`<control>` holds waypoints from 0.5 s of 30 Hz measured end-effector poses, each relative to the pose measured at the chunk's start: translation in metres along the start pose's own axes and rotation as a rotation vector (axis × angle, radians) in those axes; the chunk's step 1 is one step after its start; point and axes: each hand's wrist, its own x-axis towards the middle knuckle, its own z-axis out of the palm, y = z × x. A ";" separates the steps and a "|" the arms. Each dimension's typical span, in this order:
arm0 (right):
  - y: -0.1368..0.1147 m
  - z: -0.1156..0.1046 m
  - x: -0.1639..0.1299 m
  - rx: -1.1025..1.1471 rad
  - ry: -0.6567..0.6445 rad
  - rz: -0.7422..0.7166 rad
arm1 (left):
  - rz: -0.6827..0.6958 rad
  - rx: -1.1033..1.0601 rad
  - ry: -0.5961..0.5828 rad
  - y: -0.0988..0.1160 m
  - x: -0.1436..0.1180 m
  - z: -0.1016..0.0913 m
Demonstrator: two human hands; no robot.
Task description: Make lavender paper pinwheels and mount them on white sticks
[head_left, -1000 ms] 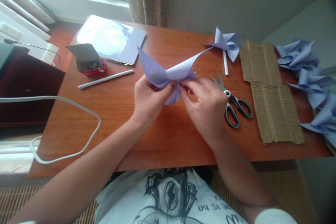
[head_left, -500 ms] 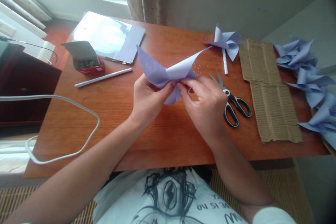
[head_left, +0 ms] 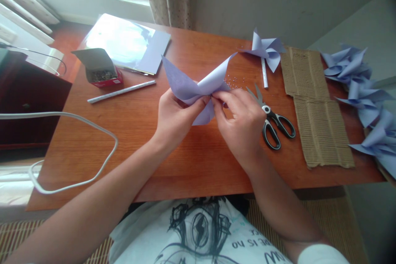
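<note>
A lavender paper pinwheel point(head_left: 182, 80) is held up over the middle of the table between both hands. My left hand point(head_left: 175, 111) is closed around its left side, the thumb pressed near its centre. At that centre the fingertips of my right hand point(head_left: 239, 113) pinch the paper; anything small between them is hidden. Scissors point(head_left: 266, 110) with black and white handles lie just beyond my right hand, blades pointing away. Tiny beads point(head_left: 235, 81) are scattered behind the fingers. Farther back rests a pinwheel on a white stick point(head_left: 266, 47).
On the left stand an open red box of small metal pieces point(head_left: 105, 76), a rolled paper stick point(head_left: 121, 91) and a shiny folder point(head_left: 123, 43). A white cable point(head_left: 116, 142) loops over the table's left side. Corrugated cardboard point(head_left: 321, 128) and several pinwheels point(head_left: 368, 90) lie right.
The pinwheel's right-hand blade has tipped more upright and its tip has shifted left. My hands keep nearly the same place, both still gripping the paper at the centre.
</note>
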 end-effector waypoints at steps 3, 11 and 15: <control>0.002 0.000 -0.001 -0.015 -0.003 -0.012 | -0.019 0.004 -0.013 0.000 0.000 -0.001; 0.004 0.001 -0.001 -0.025 0.003 -0.048 | -0.050 -0.002 -0.046 0.000 0.001 -0.005; 0.004 0.001 -0.001 -0.049 -0.013 -0.054 | -0.074 0.005 -0.063 0.000 0.000 -0.005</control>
